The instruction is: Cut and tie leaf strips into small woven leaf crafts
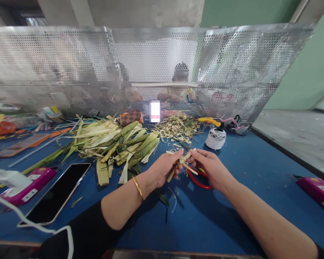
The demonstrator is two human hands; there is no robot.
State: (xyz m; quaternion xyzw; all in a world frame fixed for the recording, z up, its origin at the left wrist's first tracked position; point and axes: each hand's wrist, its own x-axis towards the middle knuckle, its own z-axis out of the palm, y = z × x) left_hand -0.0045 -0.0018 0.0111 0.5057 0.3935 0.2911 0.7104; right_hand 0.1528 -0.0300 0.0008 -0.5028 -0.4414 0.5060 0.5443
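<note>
Just above the blue table, my left hand (166, 166) is closed on a small piece of folded pale plant strips (182, 160), with several loose ends sticking out below it. My right hand (206, 163) pinches the upper right end of the same piece. Under my right hand lie red-handled scissors (198, 181), their blades hidden. A heap of green and cream leaf strips (118, 144) lies to the left. Past my hands is a pile of short cut bits (178, 127). A spool of white thread (215, 139) stands behind my right hand.
A black-screened phone (56, 194) and a magenta power strip (32, 185) with a white plug and cable lie at left. Another magenta strip (317, 192) is at right. A perforated metal screen (156, 54) closes the back; people sit beyond it. A yellow-handled tool (209, 121) lies near it.
</note>
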